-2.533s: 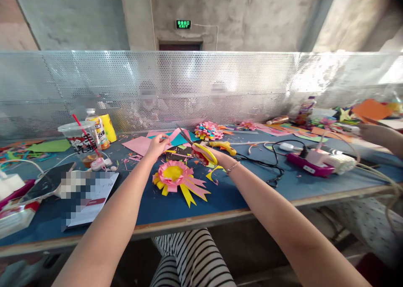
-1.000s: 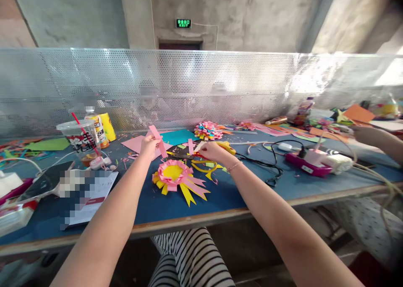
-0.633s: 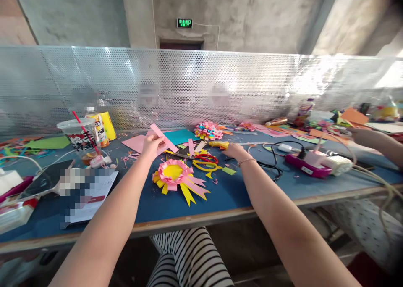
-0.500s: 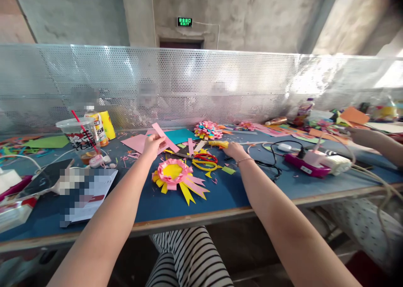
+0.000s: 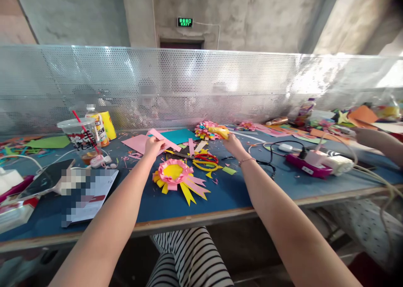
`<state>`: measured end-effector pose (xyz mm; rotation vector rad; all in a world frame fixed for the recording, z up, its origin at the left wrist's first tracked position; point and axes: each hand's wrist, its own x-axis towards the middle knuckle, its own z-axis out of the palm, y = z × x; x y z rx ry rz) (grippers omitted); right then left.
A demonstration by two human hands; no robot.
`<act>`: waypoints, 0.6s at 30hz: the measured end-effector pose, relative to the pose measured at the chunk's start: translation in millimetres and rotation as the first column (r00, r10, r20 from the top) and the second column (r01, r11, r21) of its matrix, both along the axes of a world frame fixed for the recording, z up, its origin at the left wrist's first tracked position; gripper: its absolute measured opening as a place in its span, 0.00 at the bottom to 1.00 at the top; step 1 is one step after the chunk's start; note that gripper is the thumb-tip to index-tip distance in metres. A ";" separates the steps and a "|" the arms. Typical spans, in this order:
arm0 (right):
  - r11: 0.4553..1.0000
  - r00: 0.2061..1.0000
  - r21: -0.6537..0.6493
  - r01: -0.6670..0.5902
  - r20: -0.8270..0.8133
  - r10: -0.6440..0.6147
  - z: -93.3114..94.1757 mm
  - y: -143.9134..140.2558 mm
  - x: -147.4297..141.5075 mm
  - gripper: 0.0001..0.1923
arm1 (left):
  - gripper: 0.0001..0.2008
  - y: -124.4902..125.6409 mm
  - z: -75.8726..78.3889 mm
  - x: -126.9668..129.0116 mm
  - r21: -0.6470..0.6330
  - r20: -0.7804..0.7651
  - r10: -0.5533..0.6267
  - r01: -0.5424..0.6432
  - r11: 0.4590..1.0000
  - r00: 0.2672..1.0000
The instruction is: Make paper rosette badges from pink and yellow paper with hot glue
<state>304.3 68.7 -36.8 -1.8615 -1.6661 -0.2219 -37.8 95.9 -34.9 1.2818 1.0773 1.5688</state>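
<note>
My left hand (image 5: 154,146) pinches a pink paper strip (image 5: 163,139) above the far half of the table. In my right hand (image 5: 232,142) is a yellow glue gun (image 5: 219,131), raised off the table, its nozzle toward the left. A black cord (image 5: 266,164) trails below that wrist. Between my forearms lies a paper rosette (image 5: 172,171), pink-ruffled with a yellow centre and forked pink and yellow tails. Behind it rest scissors with red handles (image 5: 208,157) and a yellow-handled pair (image 5: 204,166). A multicoloured paper flower (image 5: 204,129) sits behind the glue gun, partly covered.
On the left stand a plastic cup (image 5: 78,138) with a red straw, a bottle (image 5: 98,125) and a tablet (image 5: 94,194). A purple power strip (image 5: 308,167) with cables lies right. Teal paper (image 5: 176,135) and scraps spread behind. Another person's hand (image 5: 365,135) works at far right.
My right hand has lifted the glue gun and tilted it upward, shifting its cord. The pink strip in my left hand has dipped lower.
</note>
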 end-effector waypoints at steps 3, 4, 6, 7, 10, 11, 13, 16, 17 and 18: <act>0.997 0.982 0.027 -0.079 -0.169 0.082 11.5 -7.7 -25.2 0.22 | 0.03 1.9 -1.6 0.8 -0.032 0.011 0.032 -0.032 0.999 0.999; 0.986 0.969 0.046 -0.159 -0.186 0.165 13.3 -10.9 -34.0 0.22 | 0.03 1.8 -1.9 1.5 -0.035 0.015 0.029 -0.028 0.999 0.999; 0.967 0.954 0.051 -0.251 -0.154 0.256 13.8 -17.1 -50.6 0.25 | 0.04 0.6 -1.9 3.4 -0.037 0.016 0.004 -0.003 0.999 1.000; 0.967 0.961 0.037 -0.252 -0.112 0.254 12.8 -19.8 -58.1 0.28 | 0.05 -0.3 -1.8 4.4 -0.038 0.016 -0.010 0.011 0.999 1.000; 0.980 0.979 -0.016 -0.199 0.029 0.200 8.1 -25.5 -75.5 0.31 | 0.06 -2.9 -0.5 7.2 -0.052 0.022 -0.038 0.039 0.998 0.999; 0.982 0.980 -0.027 -0.187 0.071 0.188 6.8 -26.7 -79.5 0.31 | 0.06 -3.7 0.2 8.0 -0.060 0.024 -0.043 0.045 0.997 0.999; 0.983 0.974 -0.038 -0.179 0.132 0.182 5.6 -28.4 -84.8 0.31 | 0.05 -5.0 1.6 9.1 -0.082 0.023 -0.052 0.054 0.995 0.998; 0.985 0.973 -0.030 -0.169 0.156 0.172 6.3 -29.9 -87.7 0.33 | 0.05 -6.0 2.8 10.0 -0.110 0.018 -0.069 0.071 0.991 0.997; 0.987 0.975 -0.023 -0.161 0.151 0.162 6.9 -30.1 -87.7 0.33 | 0.04 -6.0 2.9 10.0 -0.114 0.018 -0.073 0.075 0.991 0.997; 0.988 0.978 -0.018 -0.150 0.142 0.151 7.4 -30.1 -87.5 0.33 | 0.05 -5.9 2.7 10.0 -0.117 0.017 -0.075 0.076 0.990 0.997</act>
